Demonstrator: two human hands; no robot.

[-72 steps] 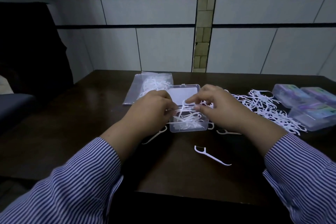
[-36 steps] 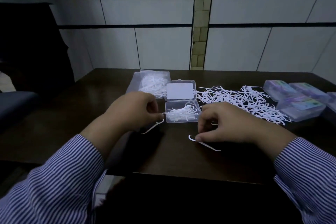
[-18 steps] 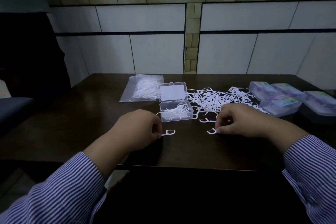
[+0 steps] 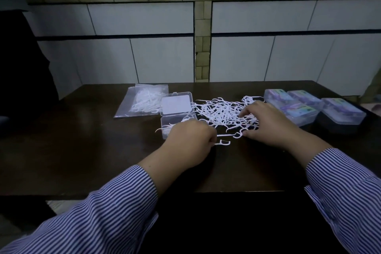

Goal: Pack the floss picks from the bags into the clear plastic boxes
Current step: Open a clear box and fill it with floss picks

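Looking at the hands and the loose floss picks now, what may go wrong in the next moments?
1. The left hand pinches one floss pick by its end only; it may slip.
2. The right hand reaches into the tangled pile of picks and may drag several toward the table edge.
3. A pick overhangs the open clear box and may block the lid.

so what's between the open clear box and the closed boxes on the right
In the head view, the loose pile of floss picks lies between the open box and closed boxes, with the right hand on it.
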